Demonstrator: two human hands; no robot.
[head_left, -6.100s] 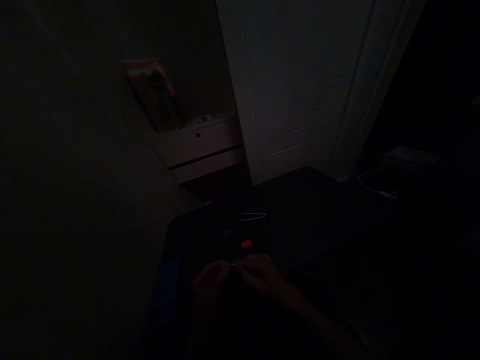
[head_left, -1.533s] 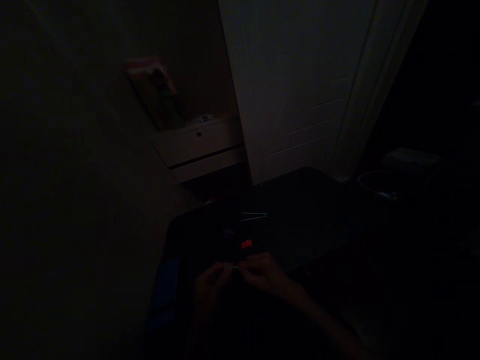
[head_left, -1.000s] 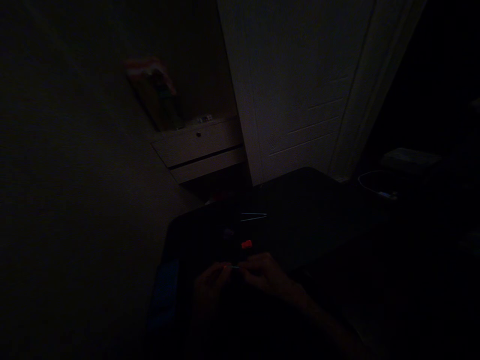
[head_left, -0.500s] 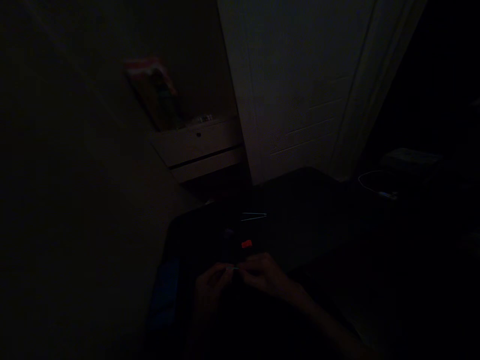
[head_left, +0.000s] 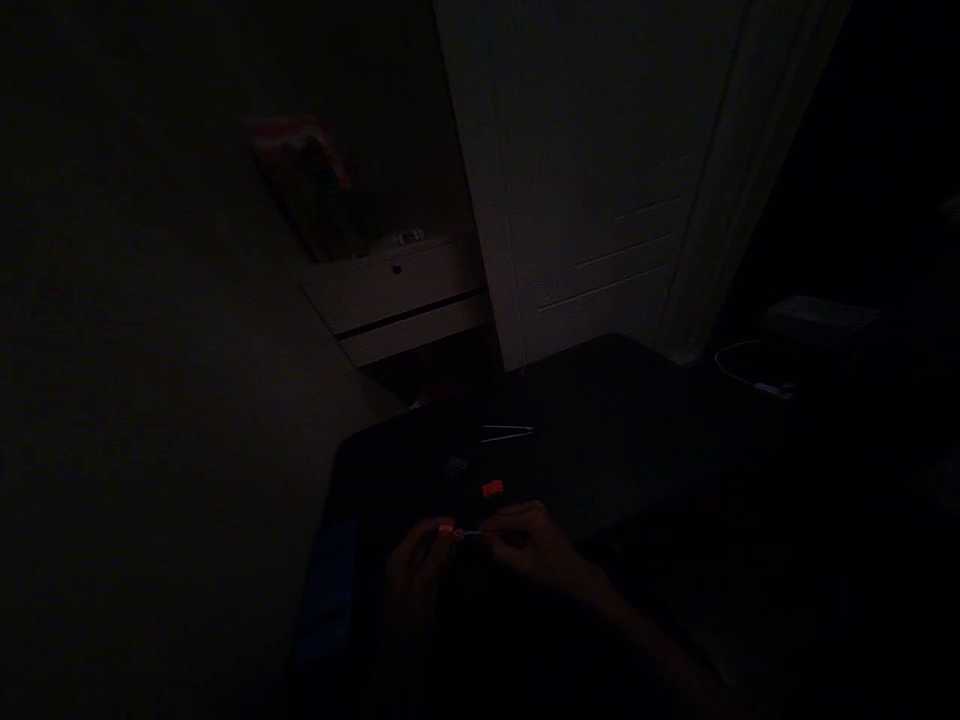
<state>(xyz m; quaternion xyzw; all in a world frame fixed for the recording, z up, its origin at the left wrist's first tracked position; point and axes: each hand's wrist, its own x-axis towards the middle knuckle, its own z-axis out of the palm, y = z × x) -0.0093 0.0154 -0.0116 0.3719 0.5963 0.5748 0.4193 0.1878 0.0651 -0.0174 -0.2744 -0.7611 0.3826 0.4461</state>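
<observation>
The scene is very dark. My left hand [head_left: 415, 560] is closed, pinching a small orange-red piece [head_left: 446, 529] at its fingertips. My right hand [head_left: 532, 540] is closed on a thin pale rod [head_left: 472, 533], whose far end meets or lies close to the piece in my left hand; I cannot tell which. Just beyond my hands another small orange-red piece [head_left: 493, 488] lies on the dark table [head_left: 600, 430]. A dim purplish bit [head_left: 456, 466] sits to its left. Farther back lie thin metal tweezers [head_left: 508, 433], their arms spread to the left.
A flat blue object [head_left: 326, 590] lies at the table's left edge. Beyond the table stand a drawer unit [head_left: 420, 295] with a red-topped packet [head_left: 300, 185] on it and a pale panelled door [head_left: 585, 180]. At the right are a white cable [head_left: 739, 372] and a box-like object [head_left: 821, 315].
My hands have drawn slightly apart, so more of the rod shows between them. The orange-red piece at my left fingertips now shows clearly. The things on the table have not moved.
</observation>
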